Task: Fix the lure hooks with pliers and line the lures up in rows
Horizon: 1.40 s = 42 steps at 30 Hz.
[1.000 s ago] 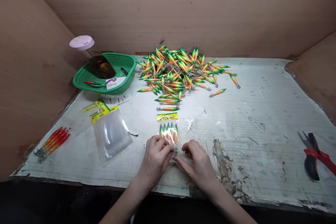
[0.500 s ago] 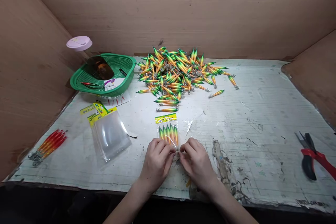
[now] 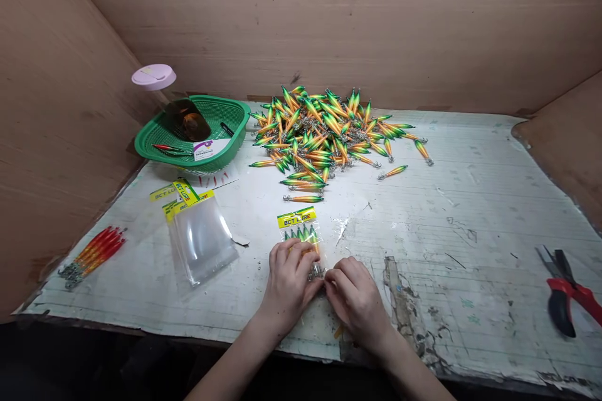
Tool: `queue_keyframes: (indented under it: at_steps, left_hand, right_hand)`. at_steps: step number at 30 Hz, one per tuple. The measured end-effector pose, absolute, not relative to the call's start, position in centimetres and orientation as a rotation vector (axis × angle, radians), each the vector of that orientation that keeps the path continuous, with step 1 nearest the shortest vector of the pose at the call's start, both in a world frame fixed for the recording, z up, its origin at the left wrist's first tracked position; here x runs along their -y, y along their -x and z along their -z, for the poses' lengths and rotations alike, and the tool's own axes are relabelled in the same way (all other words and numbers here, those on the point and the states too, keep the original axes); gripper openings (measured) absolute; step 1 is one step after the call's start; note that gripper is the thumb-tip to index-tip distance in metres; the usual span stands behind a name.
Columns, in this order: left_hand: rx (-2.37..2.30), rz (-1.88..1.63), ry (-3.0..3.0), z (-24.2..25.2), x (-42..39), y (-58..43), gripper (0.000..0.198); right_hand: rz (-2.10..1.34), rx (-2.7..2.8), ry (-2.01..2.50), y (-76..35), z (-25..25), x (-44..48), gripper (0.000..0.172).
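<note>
My left hand (image 3: 289,282) lies over the middle of the clear bag (image 3: 301,227), its fingers half bent and its thumb stretched to the right at the near end; it seems to press the bag down, but I cannot tell if it also grips the plastic. My right hand (image 3: 353,297) is just beside it, with curled fingers, and its thumb and index finger come close together by the near right corner of the bag. Whether they pinch the edge there, I cannot tell.

To work well here, I think the left hand should press lightly and flat, so that the lures (image 3: 306,234) inside stay in line. The right hand should take only the thin plastic, with 2 fingertips, and draw it smooth, away from the hooks (image 3: 315,272); a sharp point could pierce the bag or my skin.

The bag is on the near middle part of the desk (image 3: 470,200), slightly turned, its yellow and green label (image 3: 296,217) to the far side, reading "BCT LURE". Under the shiny plastic about 5 lures lie side by side, green tips far, orange bodies mostly covered by my fingers. The silver hooks bunch at the near end.
</note>
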State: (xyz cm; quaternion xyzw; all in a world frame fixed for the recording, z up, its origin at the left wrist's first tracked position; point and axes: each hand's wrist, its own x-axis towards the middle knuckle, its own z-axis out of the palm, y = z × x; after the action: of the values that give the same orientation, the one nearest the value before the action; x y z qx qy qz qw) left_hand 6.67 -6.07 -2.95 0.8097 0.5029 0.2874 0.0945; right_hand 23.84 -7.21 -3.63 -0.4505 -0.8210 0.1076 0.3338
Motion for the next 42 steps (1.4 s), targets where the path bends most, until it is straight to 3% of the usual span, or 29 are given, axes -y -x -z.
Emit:
queue_keyframes:
  at_steps: [10, 27, 32, 36, 42]
  left_hand:
    - [-1.392, -0.744, -2.357, 3.3, 6.5, -5.9, 0.035]
    - [-1.456, -0.718, -2.312, 2.6, 6.2, -7.2, 0.039]
    - [-1.388, -0.779, -2.398, 2.8, 7.7, -4.9, 0.044]
    - [-1.306, -0.883, -2.530, 3.1, 9.8, -1.8, 0.049]
    - [-1.217, -1.112, -2.669, 3.6, 9.4, -1.7, 0.023]
  right_hand:
    - [-0.352, 2.138, 1.227, -24.0, 4.0, 7.1, 0.010]
    - [-0.284, 2.099, 1.329, -23.4, 5.2, 6.8, 0.015]
    - [-0.310, 2.155, 1.250, -24.7, 3.9, 7.3, 0.009]
    - [-0.321, 2.252, 1.077, -27.0, 3.1, 7.6, 0.021]
    - [-0.354, 2.314, 0.801, -28.0, 3.9, 6.3, 0.032]
